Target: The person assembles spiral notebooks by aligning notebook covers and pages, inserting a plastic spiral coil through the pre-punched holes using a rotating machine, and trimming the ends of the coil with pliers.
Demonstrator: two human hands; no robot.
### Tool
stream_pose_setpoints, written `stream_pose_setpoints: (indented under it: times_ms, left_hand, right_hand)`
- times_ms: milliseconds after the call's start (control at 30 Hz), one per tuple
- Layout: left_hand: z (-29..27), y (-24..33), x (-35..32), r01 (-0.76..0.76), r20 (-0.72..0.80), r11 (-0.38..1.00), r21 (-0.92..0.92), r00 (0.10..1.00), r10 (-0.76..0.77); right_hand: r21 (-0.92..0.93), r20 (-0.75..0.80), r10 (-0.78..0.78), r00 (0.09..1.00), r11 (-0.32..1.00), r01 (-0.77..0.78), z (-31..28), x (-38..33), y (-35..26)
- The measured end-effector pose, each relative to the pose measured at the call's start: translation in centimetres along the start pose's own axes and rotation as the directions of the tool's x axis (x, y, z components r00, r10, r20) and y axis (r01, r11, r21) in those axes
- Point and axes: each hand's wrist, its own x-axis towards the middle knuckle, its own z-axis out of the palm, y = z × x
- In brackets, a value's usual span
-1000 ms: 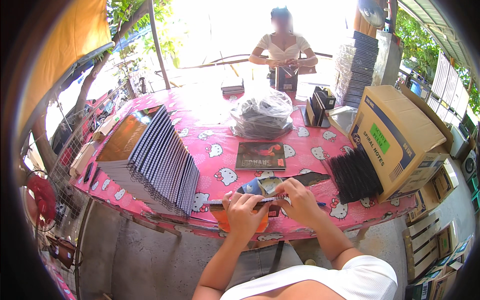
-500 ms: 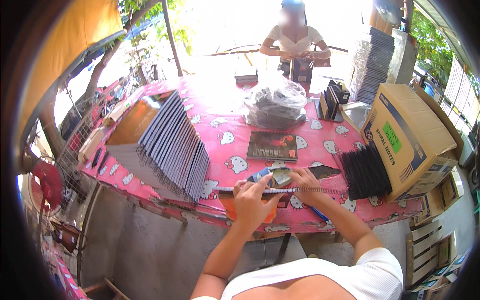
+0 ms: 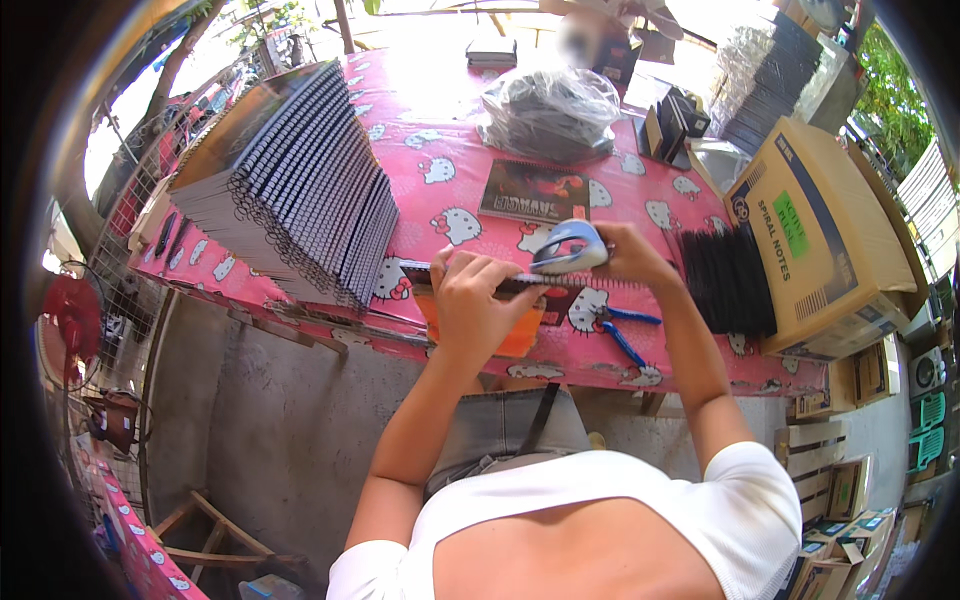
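Note:
My left hand grips a notebook held on edge at the table's near side, thumb and fingers across its bound edge. Orange shows on the side facing me. A thin spiral coil runs along that edge and sticks out to the right, under my other hand. My right hand is closed around the right end of a small blue-and-white handheld tool with a loop-shaped handle, close above the coil. Its fingertips are partly hidden. Pliers with blue handles lie just right of the notebook.
A tall stack of spiral notebooks stands left. Black coils lie beside a cardboard box at right. Farther back are a dark notebook, a plastic-wrapped bundle and a partly visible co-worker.
The view has tipped downward, so the table sits higher in the picture. The blue-and-white tool has turned and shows more clearly. The pliers have come into plain sight.

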Motion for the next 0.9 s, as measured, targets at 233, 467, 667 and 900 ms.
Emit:
stream_pose_setpoints:
  times_ms: [233, 467, 667, 900]
  left_hand:
    - [-0.7, 0.0, 0.3, 0.162, 0.121, 0.985, -0.052, 0.981, -0.155]
    - [-2.2, -2.1, 0.1, 0.206, 0.038, 0.973, 0.104, 0.977, -0.211]
    - [-3.2, -2.5, 0.9, 0.182, -0.029, 0.973, 0.138, 0.983, -0.180]
    - [-3.9, -5.0, -0.3, 0.223, -0.087, 0.975, 0.004, 0.971, -0.222]
  right_hand:
    - [-0.144, -0.047, 0.062, 0.997, 0.987, -0.068, 0.1, 2.5, -0.4]
    - [0.455, 0.023, -0.001, 1.000, 0.890, -0.010, 2.1, 2.7, -3.4]
    - [0.045, -0.060, -0.003, 0.998, 0.999, 0.006, 2.9, 5.2, -2.8]
    - [0.349, 0.067, 0.070, 0.995, 0.933, -0.089, 3.7, 7.3, -5.6]
